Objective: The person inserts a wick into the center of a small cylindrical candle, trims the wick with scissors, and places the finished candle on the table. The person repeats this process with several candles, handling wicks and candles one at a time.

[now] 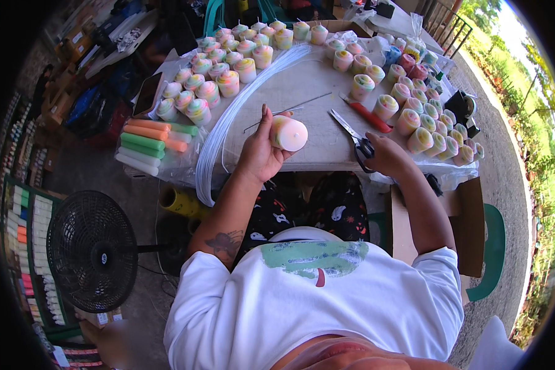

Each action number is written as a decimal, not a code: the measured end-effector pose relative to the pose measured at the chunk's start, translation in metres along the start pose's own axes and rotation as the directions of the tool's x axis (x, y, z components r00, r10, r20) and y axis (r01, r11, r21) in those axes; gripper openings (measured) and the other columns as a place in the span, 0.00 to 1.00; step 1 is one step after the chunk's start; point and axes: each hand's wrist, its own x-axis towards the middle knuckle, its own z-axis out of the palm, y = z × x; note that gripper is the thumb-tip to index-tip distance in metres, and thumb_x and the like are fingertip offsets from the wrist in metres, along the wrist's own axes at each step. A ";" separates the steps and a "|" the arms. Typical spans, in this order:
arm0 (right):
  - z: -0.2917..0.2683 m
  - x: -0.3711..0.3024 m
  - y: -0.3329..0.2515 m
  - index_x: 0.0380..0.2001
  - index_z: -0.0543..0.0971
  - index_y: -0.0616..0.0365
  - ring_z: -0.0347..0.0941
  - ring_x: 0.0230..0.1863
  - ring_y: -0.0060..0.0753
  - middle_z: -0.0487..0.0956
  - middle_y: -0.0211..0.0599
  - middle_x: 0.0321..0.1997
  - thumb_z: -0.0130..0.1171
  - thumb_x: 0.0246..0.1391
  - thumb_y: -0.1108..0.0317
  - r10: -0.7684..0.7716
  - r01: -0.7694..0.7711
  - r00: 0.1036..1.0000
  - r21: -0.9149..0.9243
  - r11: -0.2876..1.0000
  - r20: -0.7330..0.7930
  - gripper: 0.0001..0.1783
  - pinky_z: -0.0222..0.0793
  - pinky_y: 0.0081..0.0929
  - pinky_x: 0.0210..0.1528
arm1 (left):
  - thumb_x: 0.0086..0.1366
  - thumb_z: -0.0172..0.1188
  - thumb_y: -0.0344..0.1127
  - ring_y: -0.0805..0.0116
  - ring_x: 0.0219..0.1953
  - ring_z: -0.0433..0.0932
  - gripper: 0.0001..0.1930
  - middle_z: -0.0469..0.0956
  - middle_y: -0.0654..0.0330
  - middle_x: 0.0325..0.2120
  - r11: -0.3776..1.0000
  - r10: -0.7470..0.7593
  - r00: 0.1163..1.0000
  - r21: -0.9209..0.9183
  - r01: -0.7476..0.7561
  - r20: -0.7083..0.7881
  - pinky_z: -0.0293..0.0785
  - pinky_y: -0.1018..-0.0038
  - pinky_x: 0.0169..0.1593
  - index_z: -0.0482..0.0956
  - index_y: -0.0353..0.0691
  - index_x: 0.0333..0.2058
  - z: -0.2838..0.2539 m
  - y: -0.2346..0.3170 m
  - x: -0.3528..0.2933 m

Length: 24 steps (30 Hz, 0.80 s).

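My left hand grips a candle, fingers closed around its side, flat end toward me, raised just above the table near its front edge. My right hand rests at the front edge, fingers closed on the handles of the scissors, blades lying open on the table.

Candle in L hand, scissors in R hand
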 end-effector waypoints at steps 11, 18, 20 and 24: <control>0.029 -0.039 -0.068 0.56 0.60 0.52 0.70 0.49 0.27 0.69 0.32 0.48 0.57 0.49 0.86 -0.193 0.722 0.685 0.690 0.053 -0.703 0.33 0.68 0.25 0.50 | 0.63 0.49 0.61 0.61 0.43 0.77 0.29 0.74 0.56 0.41 0.998 0.035 0.994 -0.044 -0.040 -0.108 0.78 0.60 0.45 0.69 0.38 0.47 0.036 -0.013 0.007; 0.025 -0.029 -0.083 0.56 0.58 0.56 0.70 0.52 0.35 0.67 0.41 0.54 0.53 0.50 0.88 -0.119 0.971 0.231 0.220 0.097 -0.966 0.32 0.66 0.31 0.53 | 0.66 0.47 0.58 0.59 0.45 0.76 0.27 0.73 0.55 0.43 0.995 0.054 0.992 -0.081 -0.063 -0.113 0.76 0.59 0.48 0.65 0.40 0.49 0.052 -0.017 0.001; 0.031 -0.028 -0.079 0.57 0.56 0.56 0.70 0.52 0.33 0.68 0.41 0.54 0.52 0.50 0.88 -0.135 0.882 0.466 0.449 0.141 -0.874 0.33 0.67 0.27 0.52 | 0.66 0.48 0.58 0.59 0.45 0.76 0.26 0.73 0.55 0.43 0.995 0.055 0.992 -0.080 -0.065 -0.115 0.76 0.58 0.49 0.65 0.40 0.48 0.049 -0.020 0.004; 0.036 -0.031 -0.085 0.57 0.57 0.55 0.68 0.54 0.30 0.70 0.44 0.51 0.52 0.51 0.87 -0.091 0.898 0.291 0.239 0.369 -0.952 0.32 0.65 0.24 0.53 | 0.66 0.47 0.57 0.60 0.45 0.76 0.25 0.74 0.55 0.43 0.992 0.059 0.994 -0.105 -0.069 -0.093 0.76 0.59 0.49 0.66 0.39 0.47 0.049 -0.019 0.004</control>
